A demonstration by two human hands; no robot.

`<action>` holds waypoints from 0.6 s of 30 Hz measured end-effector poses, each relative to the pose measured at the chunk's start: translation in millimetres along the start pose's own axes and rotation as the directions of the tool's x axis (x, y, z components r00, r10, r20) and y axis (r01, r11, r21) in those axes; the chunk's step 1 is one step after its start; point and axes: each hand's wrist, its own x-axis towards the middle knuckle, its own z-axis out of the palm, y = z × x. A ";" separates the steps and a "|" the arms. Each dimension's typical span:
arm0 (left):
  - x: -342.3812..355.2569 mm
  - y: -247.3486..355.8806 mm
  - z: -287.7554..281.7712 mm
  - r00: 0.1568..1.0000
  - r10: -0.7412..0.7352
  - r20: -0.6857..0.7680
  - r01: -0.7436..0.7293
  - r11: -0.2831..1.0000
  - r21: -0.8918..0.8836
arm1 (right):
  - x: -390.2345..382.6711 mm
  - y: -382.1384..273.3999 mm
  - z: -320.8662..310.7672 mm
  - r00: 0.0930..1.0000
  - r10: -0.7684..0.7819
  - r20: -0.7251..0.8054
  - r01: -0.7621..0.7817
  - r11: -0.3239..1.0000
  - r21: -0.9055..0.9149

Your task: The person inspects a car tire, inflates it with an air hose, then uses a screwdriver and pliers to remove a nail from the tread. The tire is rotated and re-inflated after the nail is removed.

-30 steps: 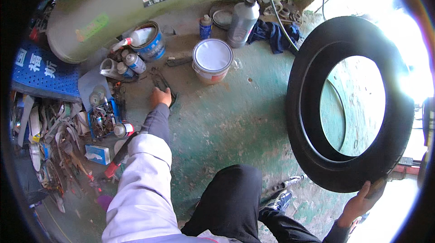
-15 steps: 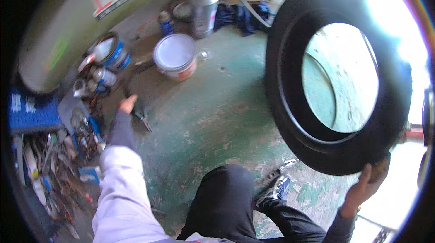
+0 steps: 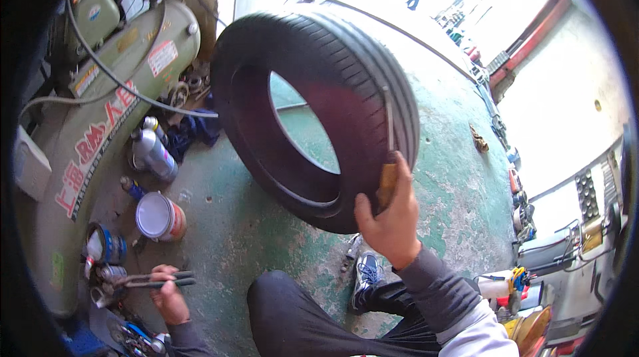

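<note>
tire, black, grooved, tilted

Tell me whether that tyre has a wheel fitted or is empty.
Empty: green floor shows straight through the open centre of the black tyre, with no wheel inside.

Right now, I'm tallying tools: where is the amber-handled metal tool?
The tool is right of centre in the head view, in the right hand, its shaft overlapping the black rubber tyre.
</note>
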 end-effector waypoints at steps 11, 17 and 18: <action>34.8 167.7 383.2 0.447 0.190 0.874 0.164 0.943 -0.289 | 8.2 8.5 -10.1 0.970 -0.220 0.100 0.218 0.975 0.039; 20.9 153.2 477.5 0.382 0.012 0.924 0.204 0.974 -0.097 | 4.8 27.1 -11.7 0.910 -0.154 0.386 0.068 0.971 0.227; 21.5 148.4 483.5 0.424 -0.007 0.906 0.163 0.984 -0.068 | 3.6 27.2 -12.8 0.930 -0.167 0.328 0.095 0.970 0.224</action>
